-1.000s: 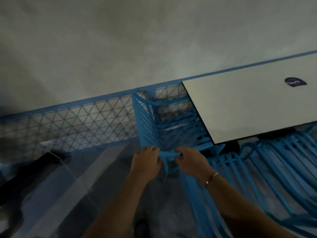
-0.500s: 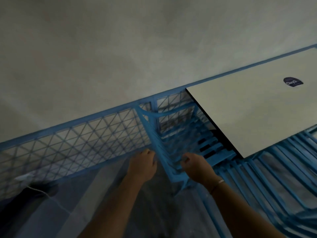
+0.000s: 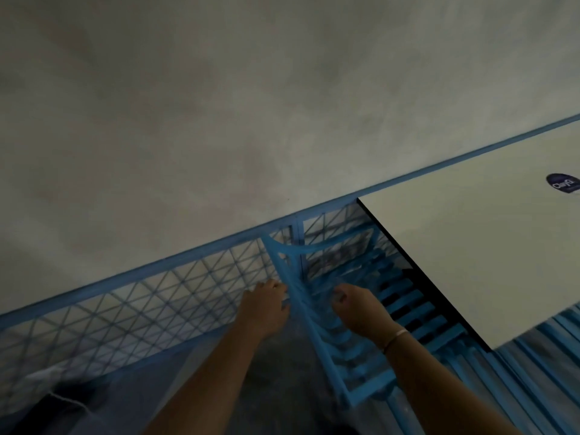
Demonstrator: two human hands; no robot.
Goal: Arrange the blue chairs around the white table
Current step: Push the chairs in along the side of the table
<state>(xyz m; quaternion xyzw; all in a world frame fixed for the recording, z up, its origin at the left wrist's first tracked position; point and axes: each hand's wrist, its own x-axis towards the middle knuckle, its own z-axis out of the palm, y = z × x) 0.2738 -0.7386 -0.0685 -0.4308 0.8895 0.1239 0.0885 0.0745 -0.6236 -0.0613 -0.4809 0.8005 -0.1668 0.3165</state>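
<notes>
Here, the person stands behind a blue chair at the short end of the white table. The left hand has its fingers curled over the outer edge of the slatted back. The right hand is curled round a slat on the seat side, though blur hides exactly how those fingers lie. One hand on each side of the back gives control of both push and turn, which looks like the point of the hold.

The chair faces the table with its seat partly tucked under the tabletop, its far armrest close to the blue mesh railing that runs along the grey wall. It sits at a slight angle to the table edge, so I judge the step in hand to be squaring it up and sliding it in. The railing leaves little room on that side, and a careless shove could knock the arm against it.

A second chair of the same blue stands along the table's long side at the lower right, close against the edge — so at least one place seems filled. A dark round sticker marks the tabletop, and a thin bracelet circles the right wrist.
</notes>
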